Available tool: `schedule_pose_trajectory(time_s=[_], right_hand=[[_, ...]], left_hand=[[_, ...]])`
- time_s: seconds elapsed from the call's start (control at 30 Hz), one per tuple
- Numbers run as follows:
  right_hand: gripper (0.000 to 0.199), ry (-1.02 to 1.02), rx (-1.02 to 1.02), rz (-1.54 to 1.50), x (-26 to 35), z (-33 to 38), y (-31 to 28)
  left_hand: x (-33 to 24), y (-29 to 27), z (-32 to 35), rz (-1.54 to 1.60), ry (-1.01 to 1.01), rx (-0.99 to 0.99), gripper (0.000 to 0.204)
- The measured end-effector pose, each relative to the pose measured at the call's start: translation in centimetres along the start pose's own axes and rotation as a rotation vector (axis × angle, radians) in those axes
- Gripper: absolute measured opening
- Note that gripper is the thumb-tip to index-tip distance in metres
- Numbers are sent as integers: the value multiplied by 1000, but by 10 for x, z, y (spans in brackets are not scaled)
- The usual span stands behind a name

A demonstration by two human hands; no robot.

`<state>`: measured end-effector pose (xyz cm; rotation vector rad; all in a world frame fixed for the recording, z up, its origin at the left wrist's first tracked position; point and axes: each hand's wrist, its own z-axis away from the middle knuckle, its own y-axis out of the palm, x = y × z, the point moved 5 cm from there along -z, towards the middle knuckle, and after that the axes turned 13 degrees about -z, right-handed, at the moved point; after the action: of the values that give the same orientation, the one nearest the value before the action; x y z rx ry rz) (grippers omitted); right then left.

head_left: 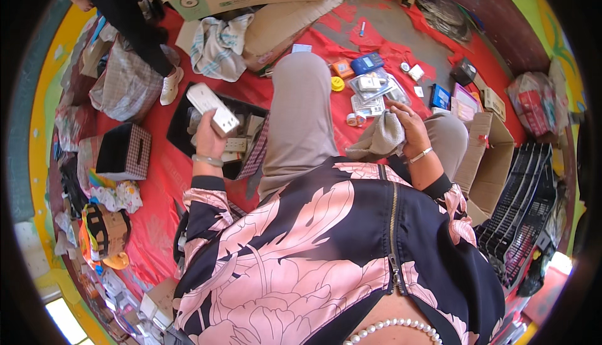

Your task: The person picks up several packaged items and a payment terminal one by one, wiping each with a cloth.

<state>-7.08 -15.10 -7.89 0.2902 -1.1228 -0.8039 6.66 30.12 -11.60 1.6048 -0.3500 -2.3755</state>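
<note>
Red sheeting [153, 232] is covering floor in head view, small packaged goods [370, 84] lying on it ahead of me; left hand [211, 141] is gripping lower end of white power strip [211, 105], fingers wrapped round it, tilting it over open dark box [256, 157]; right hand [412, 130] is holding grey cloth [385, 135] loosely, fingers half curled, near right knee [453, 133]; for good handling, I'm judging firm grip on strip's sides best, sockets uncovered; cloth better bunched under fingers, loose edge clear of goods.
</note>
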Motion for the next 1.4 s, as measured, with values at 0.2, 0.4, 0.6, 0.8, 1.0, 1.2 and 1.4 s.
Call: schedule_pose_trajectory(time_s=[0.2, 0.4, 0.6, 0.8, 1.0, 1.2, 1.4], right_hand=[[27, 29, -7, 71, -7, -4, 9], [27, 28, -54, 85, -6, -7, 9], [26, -4, -92, 20, -5, -6, -14], [23, 26, -164, 16, -3, -9, -15], [22, 57, -178, 0, -1, -10, -16], [23, 53, -129, 29, 1, -13, -16], [21, 90, -100, 35, 9, -14, 0]], left_hand=[[46, -52, 35, 22, -10, -142, 52], [43, -56, -21, -186, 12, -268, 37], [124, -59, -84, -62, -210, -401, 26], [188, -101, -120, -263, -392, -659, 34], [132, -89, -149, -862, -308, -677, 40], [-14, 69, -138, -46, 233, -315, 31], [-136, 202, -147, -31, -249, -198, 35]])
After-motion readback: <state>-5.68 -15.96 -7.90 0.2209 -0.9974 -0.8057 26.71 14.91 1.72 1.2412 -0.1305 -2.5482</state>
